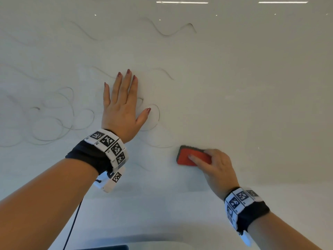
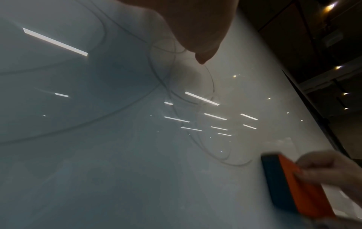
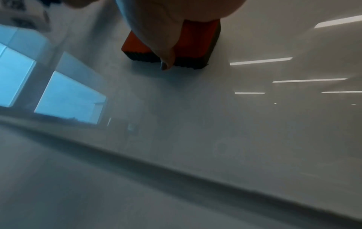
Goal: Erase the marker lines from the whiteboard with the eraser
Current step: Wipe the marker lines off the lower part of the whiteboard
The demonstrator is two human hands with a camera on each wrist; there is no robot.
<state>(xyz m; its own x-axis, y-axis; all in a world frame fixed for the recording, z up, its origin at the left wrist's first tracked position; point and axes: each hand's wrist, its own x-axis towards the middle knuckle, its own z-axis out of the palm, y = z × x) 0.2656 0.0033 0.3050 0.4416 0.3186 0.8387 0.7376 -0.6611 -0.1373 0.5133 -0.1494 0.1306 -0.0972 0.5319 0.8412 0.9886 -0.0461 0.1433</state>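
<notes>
Gripping the eraser, the right hand curls its fingers over the orange back and presses the dark felt side against the whiteboard. Beside the eraser, toward the loops of marker lines, the left hand lies flat on the whiteboard, fingers straight and slightly spread, covering part of one loop.

No legible text anywhere.

Two hands, one eraser, one whiteboard.
Each wrist wears one checkered band; the marker lines are too tangled to count.
</notes>
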